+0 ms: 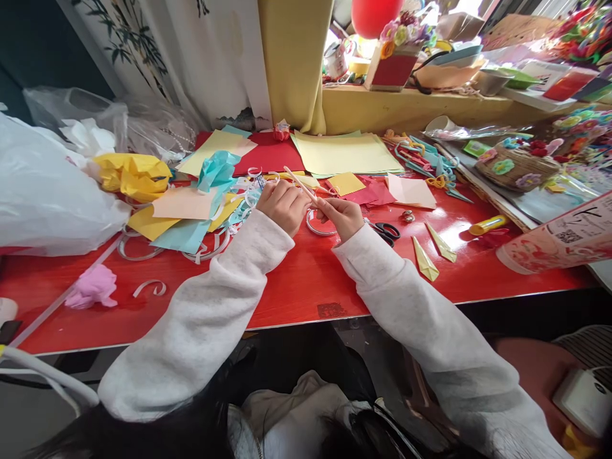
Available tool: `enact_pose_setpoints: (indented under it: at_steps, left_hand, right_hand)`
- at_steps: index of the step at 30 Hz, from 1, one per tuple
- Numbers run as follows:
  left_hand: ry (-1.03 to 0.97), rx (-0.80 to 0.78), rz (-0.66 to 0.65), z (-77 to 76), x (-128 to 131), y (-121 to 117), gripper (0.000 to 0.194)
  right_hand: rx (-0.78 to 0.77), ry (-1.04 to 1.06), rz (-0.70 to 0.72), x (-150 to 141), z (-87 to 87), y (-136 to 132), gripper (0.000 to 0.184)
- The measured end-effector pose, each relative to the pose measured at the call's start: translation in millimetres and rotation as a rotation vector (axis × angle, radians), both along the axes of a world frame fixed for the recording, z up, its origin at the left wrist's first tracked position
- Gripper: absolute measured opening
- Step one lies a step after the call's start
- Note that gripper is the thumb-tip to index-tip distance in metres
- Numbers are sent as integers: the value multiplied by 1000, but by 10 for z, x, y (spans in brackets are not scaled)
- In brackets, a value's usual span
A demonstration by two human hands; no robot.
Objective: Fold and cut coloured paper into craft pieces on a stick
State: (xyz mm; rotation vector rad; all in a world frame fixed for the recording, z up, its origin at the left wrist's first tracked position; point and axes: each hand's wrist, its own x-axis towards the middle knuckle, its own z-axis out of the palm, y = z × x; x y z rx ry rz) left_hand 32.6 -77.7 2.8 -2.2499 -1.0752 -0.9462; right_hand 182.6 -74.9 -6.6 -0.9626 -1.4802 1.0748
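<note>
A thin, pale pink rolled paper stick (299,183) slants up from between my two hands, over the middle of the red table (291,280). My right hand (341,218) pinches its lower end between thumb and fingers. Curled against the same stick is my left hand (282,206), its fingertips mostly hidden from view. A ring of tape or wire (319,229) lies just under my hands. Black-handled scissors (386,232) rest to the right of my right hand. Farther right lie two folded yellow paper points (425,260).
Coloured paper sheets (347,153) lie at the back, with paper scraps (184,203) on the left. A white plastic bag (52,191) bulges at far left. A printed cup (559,236) leans in at right, near a yellow glue stick (488,225). A pink crumpled paper (92,287) sits front left.
</note>
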Motion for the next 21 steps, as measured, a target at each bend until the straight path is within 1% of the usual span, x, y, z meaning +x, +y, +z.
enact_pose_setpoints:
  at_steps: [3, 5, 9, 12, 14, 17, 21]
  left_hand:
    - [-48, -66, -5, 8, 10, -10, 28]
    - [-44, -72, -1, 22, 13, -22, 29]
    - [52, 3, 20, 39, 4, -43, 27]
    - [52, 45, 29, 12, 1, -28, 25]
    - [-6, 23, 21, -20, 8, -3, 24]
    - [-145, -27, 14, -59, 30, 41, 20]
    - [-311, -121, 15, -61, 63, 80, 15]
  right_hand:
    - [5, 12, 7, -3, -6, 1, 33]
    - [6, 16, 11, -3, -14, 5, 33]
    - [11, 12, 11, -4, -16, 7, 33]
    - [7, -1, 1, -6, 2, 0, 34]
    - [1, -7, -7, -6, 10, 0, 34]
    - [-1, -8, -13, 3, 5, 12, 34]
    - [-1, 1, -18, 17, -9, 31, 33]
